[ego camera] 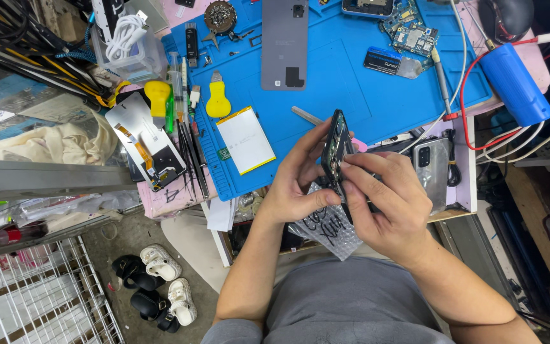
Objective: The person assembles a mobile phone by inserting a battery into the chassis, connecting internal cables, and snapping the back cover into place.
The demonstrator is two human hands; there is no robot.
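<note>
Both hands, left hand (294, 185) and right hand (386, 197), pinching an opened phone (334, 150) (edge-on) over blue mat (351, 89)

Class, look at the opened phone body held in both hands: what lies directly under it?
Under the phone body, held by the left hand and right hand, a bubble-wrap bag with dark scribbles shows. The hands cover its upper part, so its contents cannot be told.

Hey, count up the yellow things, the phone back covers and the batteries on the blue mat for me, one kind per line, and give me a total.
Yellow pry tools: 2, one at the blue mat's left edge, one on it
Grey back covers: 1
White batteries: 1
Total: 4
</note>
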